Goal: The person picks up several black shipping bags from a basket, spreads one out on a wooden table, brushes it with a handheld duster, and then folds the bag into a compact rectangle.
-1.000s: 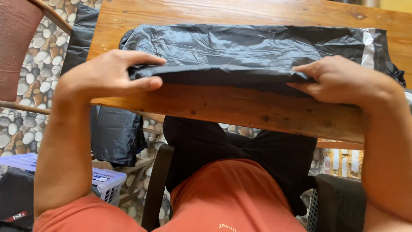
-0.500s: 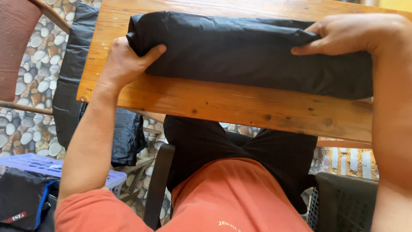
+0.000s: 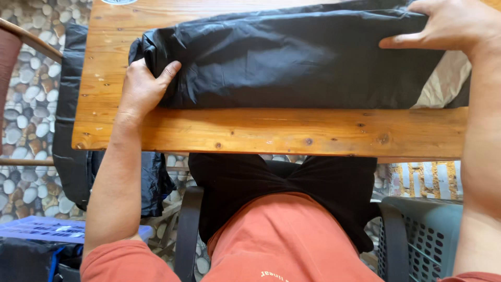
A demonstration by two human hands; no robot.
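Note:
A black garment (image 3: 292,62) lies folded into a long band across the wooden table (image 3: 271,133). A pale lining shows at its right end (image 3: 443,83). My left hand (image 3: 141,89) rests at the garment's left end, fingers against the fold, thumb on the cloth. My right hand (image 3: 449,23) lies flat on top of the garment near its right end, fingers spread and pointing left. Neither hand closes around the cloth.
More black cloth (image 3: 73,146) hangs off the table's left side over a pebble floor. A grey slatted basket (image 3: 428,235) stands at the lower right, a blue crate (image 3: 42,230) at the lower left. I sit on a black chair (image 3: 185,235).
The garment has been folded over from a wide spread sheet into a narrower band. Both hands moved up the table with it, and my left hand now sits at its left end.

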